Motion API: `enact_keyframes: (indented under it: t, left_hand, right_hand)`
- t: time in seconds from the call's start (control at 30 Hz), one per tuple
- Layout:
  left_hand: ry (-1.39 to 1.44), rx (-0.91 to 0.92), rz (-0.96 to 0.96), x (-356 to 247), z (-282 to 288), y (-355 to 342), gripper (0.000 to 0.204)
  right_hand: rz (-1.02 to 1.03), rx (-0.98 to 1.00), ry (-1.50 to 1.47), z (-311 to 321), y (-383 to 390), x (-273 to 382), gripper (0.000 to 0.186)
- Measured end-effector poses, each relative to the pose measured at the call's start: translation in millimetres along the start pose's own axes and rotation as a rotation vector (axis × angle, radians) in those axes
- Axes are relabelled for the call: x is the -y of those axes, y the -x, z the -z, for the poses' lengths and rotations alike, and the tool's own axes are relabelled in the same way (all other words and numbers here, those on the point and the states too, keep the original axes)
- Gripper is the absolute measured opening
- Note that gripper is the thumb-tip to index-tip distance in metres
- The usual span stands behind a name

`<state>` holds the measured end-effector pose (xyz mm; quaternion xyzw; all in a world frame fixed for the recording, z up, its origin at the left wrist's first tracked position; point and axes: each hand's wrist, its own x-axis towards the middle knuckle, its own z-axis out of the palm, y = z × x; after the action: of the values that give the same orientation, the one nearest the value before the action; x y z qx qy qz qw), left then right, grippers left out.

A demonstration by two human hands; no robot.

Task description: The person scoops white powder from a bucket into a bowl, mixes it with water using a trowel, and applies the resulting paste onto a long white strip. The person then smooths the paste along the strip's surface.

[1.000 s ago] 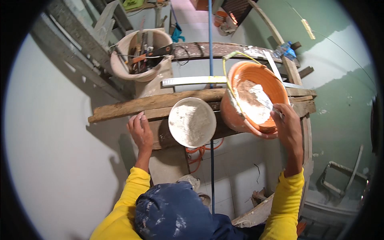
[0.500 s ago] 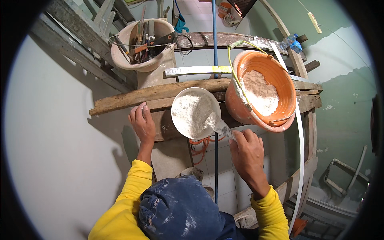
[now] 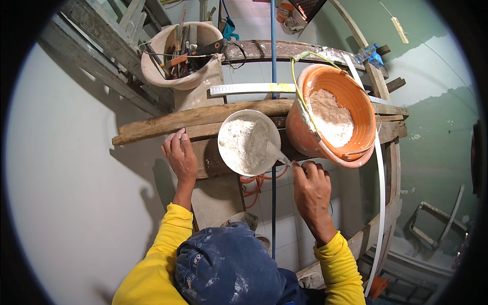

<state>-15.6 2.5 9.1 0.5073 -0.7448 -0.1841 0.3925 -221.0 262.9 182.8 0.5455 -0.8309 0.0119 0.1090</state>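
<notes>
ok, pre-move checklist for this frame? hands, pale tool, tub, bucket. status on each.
1. Right hand grip on the pale tool: ok, fingers closed on its near end.
2. Tool's far end inside the white tub: ok, at the pale powder, lower right side.
3. Left hand steadying the tub: not ok, it is at the wooden boards, apart from the tub.
4. Powder in the orange bucket: ok, a mound shows inside.
5. Bucket firmly seated: cannot tell, its base is hidden.
</notes>
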Motion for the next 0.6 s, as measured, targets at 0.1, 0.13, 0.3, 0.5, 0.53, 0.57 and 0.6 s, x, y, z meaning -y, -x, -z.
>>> enact_keyframes:
  t: [0.1,0.13,0.3,0.5,0.53,0.57,0.6]
  left_hand:
    - [0.017,0.001,-0.011,0,0,-1,0.031]
    - [0.024,0.001,-0.015,0,0,-3,0.030]
    - [0.032,0.000,-0.016,-1,-1,-3,0.028]
    - [0.034,0.006,0.008,-2,2,-1,0.030]
    - [0.037,0.002,0.016,0,3,-1,0.029]
    - [0.050,0.000,0.019,-1,1,-2,0.029]
    - [0.056,0.001,0.014,-2,0,-3,0.029]
  right_hand:
    - [0.018,-0.007,0.013,1,-4,0,0.030]
    - [0.008,-0.002,0.023,2,-8,3,0.031]
    - [0.105,-0.011,0.084,-3,-24,5,0.033]
    - [0.128,0.048,-0.036,18,-14,12,0.030]
    - [0.127,0.058,-0.044,18,-12,11,0.030]
    - [0.118,0.064,-0.044,16,-10,8,0.030]
    - [0.109,0.070,-0.044,15,-9,6,0.029]
